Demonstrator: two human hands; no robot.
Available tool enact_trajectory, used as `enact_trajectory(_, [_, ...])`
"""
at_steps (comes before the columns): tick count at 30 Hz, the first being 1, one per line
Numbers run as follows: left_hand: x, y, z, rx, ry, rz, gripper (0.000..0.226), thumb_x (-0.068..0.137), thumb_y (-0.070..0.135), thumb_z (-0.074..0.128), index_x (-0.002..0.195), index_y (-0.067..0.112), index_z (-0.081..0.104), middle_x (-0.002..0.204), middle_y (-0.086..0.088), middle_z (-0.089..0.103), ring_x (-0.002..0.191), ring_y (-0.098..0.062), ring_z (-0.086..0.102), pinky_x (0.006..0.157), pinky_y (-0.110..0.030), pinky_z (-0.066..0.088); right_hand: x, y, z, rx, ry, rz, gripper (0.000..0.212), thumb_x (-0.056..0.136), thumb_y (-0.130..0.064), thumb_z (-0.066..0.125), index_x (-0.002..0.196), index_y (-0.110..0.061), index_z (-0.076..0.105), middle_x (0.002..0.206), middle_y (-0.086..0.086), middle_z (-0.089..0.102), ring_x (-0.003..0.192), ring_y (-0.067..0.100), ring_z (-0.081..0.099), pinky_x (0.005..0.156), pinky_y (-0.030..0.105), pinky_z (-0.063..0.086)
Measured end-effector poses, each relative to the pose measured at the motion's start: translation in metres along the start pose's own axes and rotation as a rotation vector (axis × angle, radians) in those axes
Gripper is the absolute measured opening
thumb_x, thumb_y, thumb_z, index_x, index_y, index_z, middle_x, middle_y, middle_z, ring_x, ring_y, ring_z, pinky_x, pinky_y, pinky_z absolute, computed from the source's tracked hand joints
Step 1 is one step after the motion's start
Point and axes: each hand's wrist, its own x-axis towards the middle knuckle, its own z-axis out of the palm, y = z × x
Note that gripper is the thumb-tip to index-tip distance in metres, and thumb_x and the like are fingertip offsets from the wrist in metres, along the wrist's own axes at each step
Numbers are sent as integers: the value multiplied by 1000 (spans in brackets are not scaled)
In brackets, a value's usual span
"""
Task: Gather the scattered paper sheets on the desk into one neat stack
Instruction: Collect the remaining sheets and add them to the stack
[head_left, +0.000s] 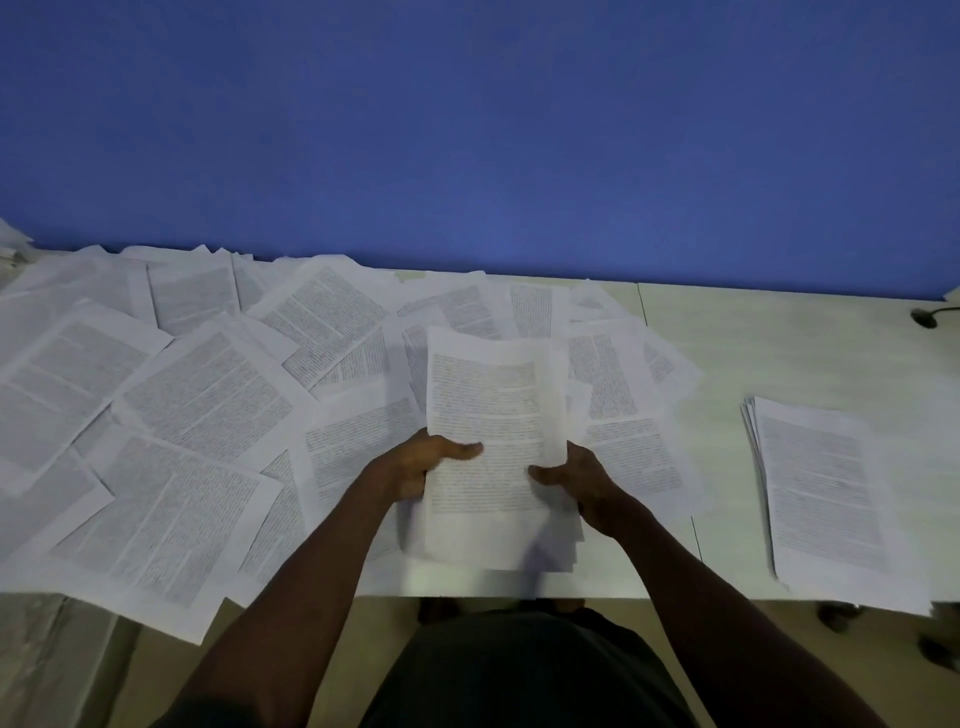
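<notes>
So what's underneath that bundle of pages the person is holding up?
Under the held bundle, gripped by the left hand and right hand, more loose sheets lie overlapped on the desk. How many lie directly beneath is hidden by the bundle.

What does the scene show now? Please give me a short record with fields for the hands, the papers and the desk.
left hand: grips the left edge of the held bundle of sheets
right hand: grips the bundle's right edge
loose sheets: spread overlapping over the desk's left and middle
finished stack: lies on the right, apart
desk: pale top against a blue wall
</notes>
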Motion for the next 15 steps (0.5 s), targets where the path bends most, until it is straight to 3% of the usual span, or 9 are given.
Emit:
enact_trajectory(1, [1,-1,1,60,6,4,47,85,5,78,131,9,66,130,-13,68,120,-31,66,105,-52,50,-1,1,-2,26,29,2,44,83,-2,82,126,-6,70,123,10,76,120,33,69,102,44,57])
enact_trajectory(3, [6,-6,5,65,164,71,48,82,2,80,127,9,68,130,-15,68,116,-31,68,103,-53,51,-2,2,-8,99,90,30,35,86,-13,83,120,-8,74,117,10,78,114,34,72,106,52,55])
enact_trajectory(6, [15,-6,22,-233,454,153,44,77,-2,83,119,3,70,118,-17,73,103,-32,72,87,-50,60,-9,8,-27,271,144,85,38,88,-39,82,115,-13,75,111,7,79,108,34,73,100,52,58])
enact_trajectory(8, [25,-10,38,-418,537,162,42,76,-3,83,117,1,71,112,-15,75,102,-31,72,86,-55,58,-14,16,-37,490,119,92,35,88,-42,80,113,-18,71,102,0,79,104,31,72,98,51,58])
enact_trajectory(11, [36,-26,84,-415,463,149,46,74,0,87,118,2,72,115,-15,75,106,-33,71,88,-60,56,-18,17,-34,599,36,31,49,90,-24,81,135,-16,64,128,7,74,124,35,66,105,57,52])
enact_trajectory(13, [41,-34,107,-392,442,133,53,71,4,90,120,3,71,117,-14,74,106,-33,72,86,-59,58,-19,12,-38,565,136,1,50,87,2,78,133,-11,64,131,12,71,124,38,64,104,62,52])
enact_trajectory(15, [42,-27,106,-384,483,167,51,73,3,88,121,-1,69,118,-17,73,100,-33,73,78,-51,62,-22,13,-62,543,215,18,50,81,15,74,124,-9,66,127,17,71,118,41,65,100,61,54])
